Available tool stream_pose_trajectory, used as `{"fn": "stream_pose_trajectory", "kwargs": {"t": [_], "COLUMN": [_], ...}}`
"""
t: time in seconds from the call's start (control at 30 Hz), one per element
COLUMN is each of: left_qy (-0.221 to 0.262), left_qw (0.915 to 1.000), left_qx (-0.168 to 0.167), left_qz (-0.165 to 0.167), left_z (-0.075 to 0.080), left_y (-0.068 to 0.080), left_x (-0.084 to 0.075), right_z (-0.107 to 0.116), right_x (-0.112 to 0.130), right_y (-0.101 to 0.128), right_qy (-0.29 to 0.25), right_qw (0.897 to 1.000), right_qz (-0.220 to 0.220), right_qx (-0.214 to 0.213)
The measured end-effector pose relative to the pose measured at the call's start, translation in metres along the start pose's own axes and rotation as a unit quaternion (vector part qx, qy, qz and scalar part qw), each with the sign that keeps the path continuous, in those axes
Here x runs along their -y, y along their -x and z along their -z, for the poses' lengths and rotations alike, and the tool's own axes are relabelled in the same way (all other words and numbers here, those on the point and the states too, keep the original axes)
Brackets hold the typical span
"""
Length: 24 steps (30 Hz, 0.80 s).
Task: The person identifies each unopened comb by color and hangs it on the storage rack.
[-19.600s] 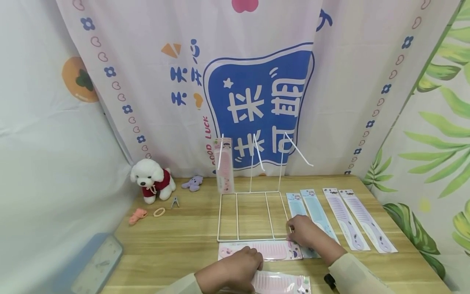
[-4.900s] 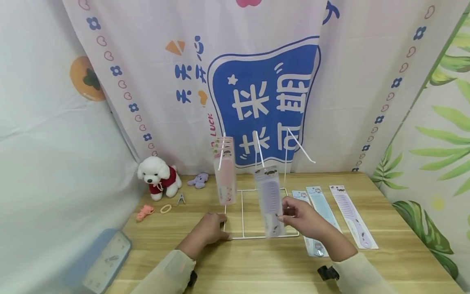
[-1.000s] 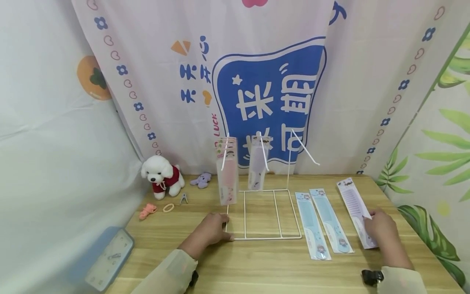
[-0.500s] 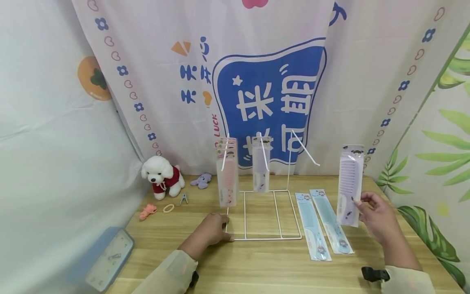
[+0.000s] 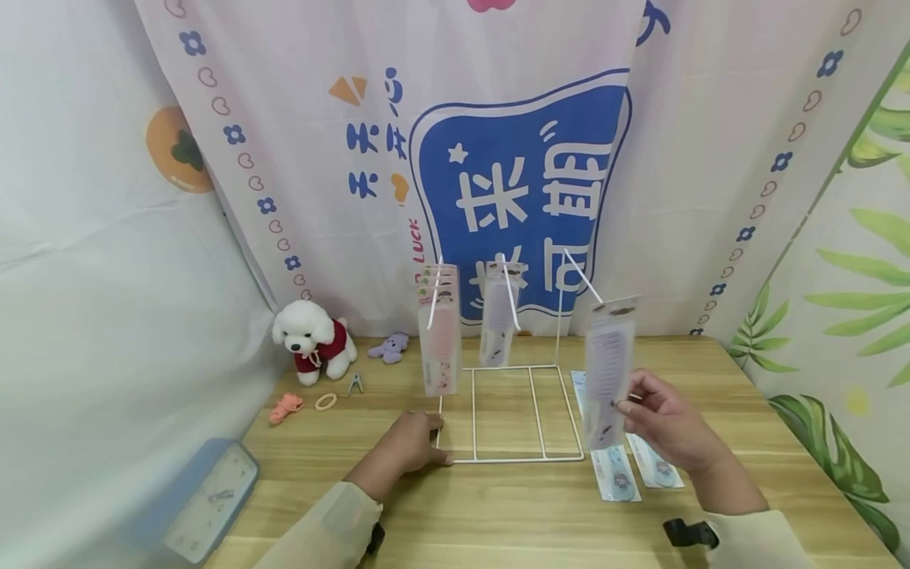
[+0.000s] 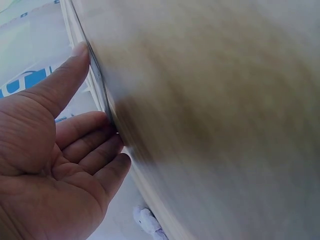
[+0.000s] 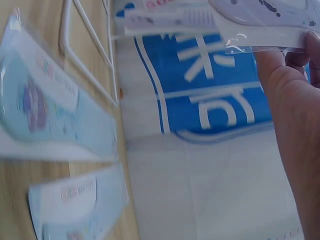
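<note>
My right hand [image 5: 671, 423] pinches the lower edge of a packaged purple comb [image 5: 607, 379], upright above the table at the rack's right. Its clear wrapper [image 7: 245, 35] shows in the right wrist view. The white wire display rack [image 5: 515, 458] has three hooks. Several packaged pink combs [image 5: 442, 348] hang from the left hook, and another purple comb pack [image 5: 500, 316] from the middle one. My left hand [image 5: 405, 446] holds the rack's front left base corner between thumb and fingers. Two packaged blue combs [image 5: 617, 478] lie right of the rack, partly hidden by the raised comb.
A white plush dog [image 5: 313, 340] in a red top sits at the back left, near a small purple toy [image 5: 389, 348]. A clip [image 5: 355, 384], a beige ring [image 5: 325, 401] and an orange item [image 5: 287, 408] lie before them. A pale blue box [image 5: 213, 502] stands at the left edge.
My right hand has picked up the purple comb from the table's right side, turned it upright and carried it left toward the rack. My left hand stays at the rack's corner.
</note>
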<state>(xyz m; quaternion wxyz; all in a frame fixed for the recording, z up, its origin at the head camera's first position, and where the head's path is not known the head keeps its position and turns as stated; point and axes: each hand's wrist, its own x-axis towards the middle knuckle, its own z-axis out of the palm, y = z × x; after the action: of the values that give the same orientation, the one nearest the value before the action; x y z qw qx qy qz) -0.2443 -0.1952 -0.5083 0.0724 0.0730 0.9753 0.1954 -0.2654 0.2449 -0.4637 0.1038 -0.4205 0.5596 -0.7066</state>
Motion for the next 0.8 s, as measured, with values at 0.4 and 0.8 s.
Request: {"fn": "stream_pose_trajectory", "kwargs": {"t": [0.4,0.8], "left_qy": [-0.009,0.002], "left_qw": [0.9999,1.0000], "left_qx": [-0.006,0.001], "left_qz": [-0.011,0.001], "left_z": [-0.001,0.001], "left_y": [0.000,0.001], "left_x": [0.001,-0.001], "right_z": [-0.036,-0.044], "right_x": [-0.018,-0.027], "right_y": [-0.032,-0.035], "right_qy": [0.106,0.137], "right_qw": [0.989,0.981], "right_qz": [-0.103,-0.131], "right_qx": [0.002,-0.030]}}
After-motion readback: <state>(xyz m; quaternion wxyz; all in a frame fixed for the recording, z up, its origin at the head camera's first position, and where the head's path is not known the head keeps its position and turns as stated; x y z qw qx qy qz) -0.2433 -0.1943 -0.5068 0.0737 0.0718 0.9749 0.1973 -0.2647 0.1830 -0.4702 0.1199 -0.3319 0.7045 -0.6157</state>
